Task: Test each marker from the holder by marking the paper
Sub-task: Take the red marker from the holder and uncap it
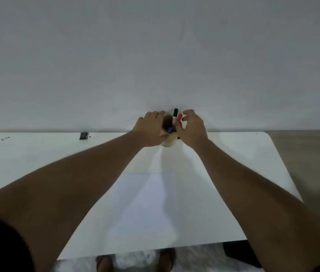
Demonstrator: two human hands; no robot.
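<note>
- Three markers show in the tan holder at the worktop's far edge: a black-capped marker, a red-capped marker and a blue-capped marker sunk lower inside.
- The left hand wraps the holder's side, steadying it.
- The right hand pinches the red-capped marker, fingers curled round it; it sits in the holder, not yet drawn clear.
- The paper lies near the person, apparently unmarked.
- Judging by this, testing has barely begun; all three markers seem left to try.
</note>
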